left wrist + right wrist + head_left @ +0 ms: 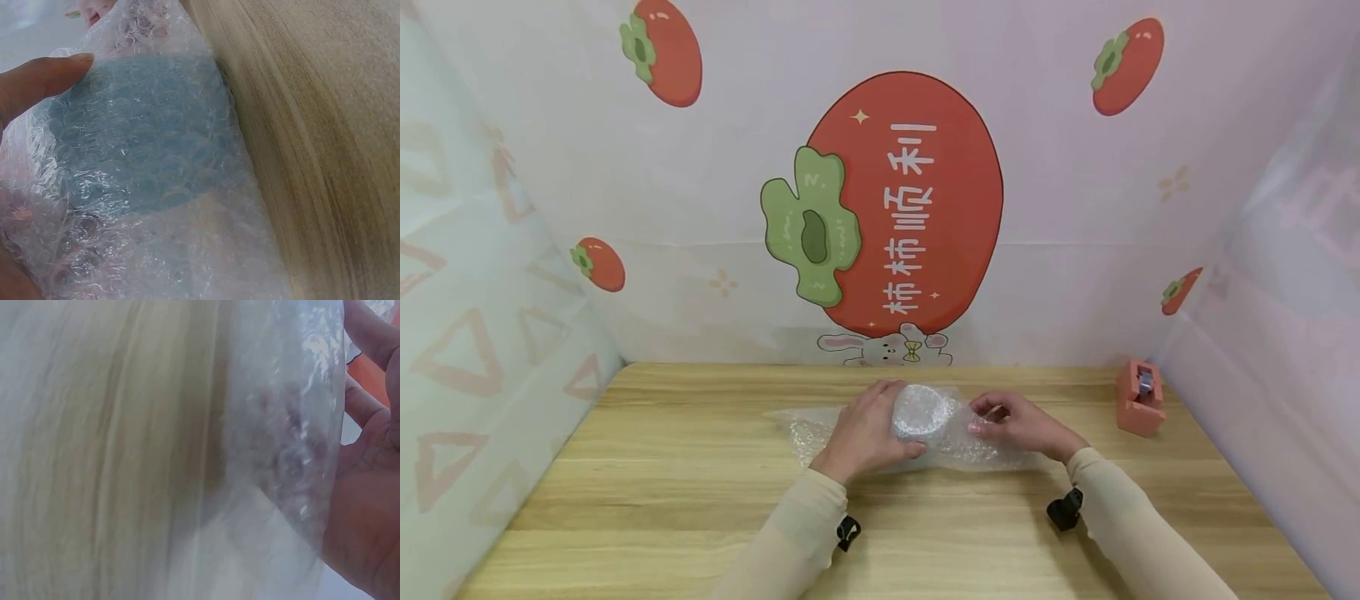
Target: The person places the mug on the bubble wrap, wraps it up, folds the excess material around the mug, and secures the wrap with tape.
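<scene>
I have the blue container point(140, 137), covered in bubble wrap point(988, 448), on the far part of the worktop point(662, 500), between both hands; the wrap's long axis runs left to right. My left hand point(868, 433) is nearer, curved round the covered container; my right hand point(1028, 427) grips the wrap's right part, thumb and fingers close together.

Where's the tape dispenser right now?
In the head view, the tape dispenser sits near the far right corner of the table, right of the right hand.
</scene>
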A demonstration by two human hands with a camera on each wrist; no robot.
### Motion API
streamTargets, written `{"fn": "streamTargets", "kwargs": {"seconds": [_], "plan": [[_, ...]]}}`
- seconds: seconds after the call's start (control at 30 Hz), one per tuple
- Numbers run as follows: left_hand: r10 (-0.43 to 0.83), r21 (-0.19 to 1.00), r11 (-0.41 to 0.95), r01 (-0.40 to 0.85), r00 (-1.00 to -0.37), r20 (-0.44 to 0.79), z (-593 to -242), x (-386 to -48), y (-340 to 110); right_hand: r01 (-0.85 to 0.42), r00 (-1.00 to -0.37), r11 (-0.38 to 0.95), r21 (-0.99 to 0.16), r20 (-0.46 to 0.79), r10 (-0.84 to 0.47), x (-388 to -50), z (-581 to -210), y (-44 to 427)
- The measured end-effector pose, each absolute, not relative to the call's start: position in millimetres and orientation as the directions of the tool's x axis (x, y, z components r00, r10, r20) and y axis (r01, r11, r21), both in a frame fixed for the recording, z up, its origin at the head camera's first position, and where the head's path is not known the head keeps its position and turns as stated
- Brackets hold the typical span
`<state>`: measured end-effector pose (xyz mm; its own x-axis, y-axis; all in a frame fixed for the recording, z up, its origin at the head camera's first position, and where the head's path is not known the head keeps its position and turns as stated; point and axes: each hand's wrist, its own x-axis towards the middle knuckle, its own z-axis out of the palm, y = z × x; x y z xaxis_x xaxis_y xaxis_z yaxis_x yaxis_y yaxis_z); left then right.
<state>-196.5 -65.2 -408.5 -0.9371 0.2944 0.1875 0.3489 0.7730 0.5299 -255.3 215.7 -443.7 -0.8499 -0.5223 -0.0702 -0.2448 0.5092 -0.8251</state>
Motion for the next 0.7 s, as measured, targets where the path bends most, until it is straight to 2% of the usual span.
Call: {"fn": "streamTargets", "kwargs": {"seconds": [0.27, 0.7], "plan": [[0.291, 0.529, 0.775, 0.345, -0.938, 0.185, -408, -195, -64, -0.326, -0.844, 0.532, -0.782, -0.012, -0.536, -255, -452, 217], [0.29, 0.531, 0.771, 0.352, -0.936, 0.2, -409, -195, -66, -0.313, -0.782, 0.625, -0.715, -0.178, -0.597, -254, -427, 203]]}}
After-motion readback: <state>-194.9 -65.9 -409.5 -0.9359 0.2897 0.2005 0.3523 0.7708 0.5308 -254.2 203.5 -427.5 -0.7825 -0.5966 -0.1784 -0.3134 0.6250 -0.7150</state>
